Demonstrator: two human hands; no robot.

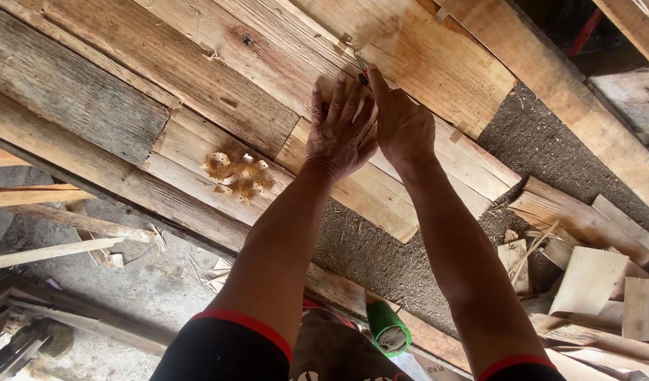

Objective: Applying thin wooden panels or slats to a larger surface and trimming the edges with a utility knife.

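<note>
Both my arms reach forward over a stack of rough wooden planks (pixel 218 77). My left hand (pixel 338 130) lies flat, fingers spread, pressing a small light piece of wood (pixel 326 86) against a plank. My right hand (pixel 402 123) sits just beside it, fingers closed around a dark pencil-like marker (pixel 364 76) whose tip touches the plank at the small piece's edge. Most of the marker is hidden in my fist.
A pile of curled wood shavings (pixel 237 176) lies on a plank left of my hands. Offcuts and thin boards (pixel 589 279) are scattered on the dirt floor at right. A green roll (pixel 388 328) sits near my legs. Long sticks (pixel 49 252) lie at left.
</note>
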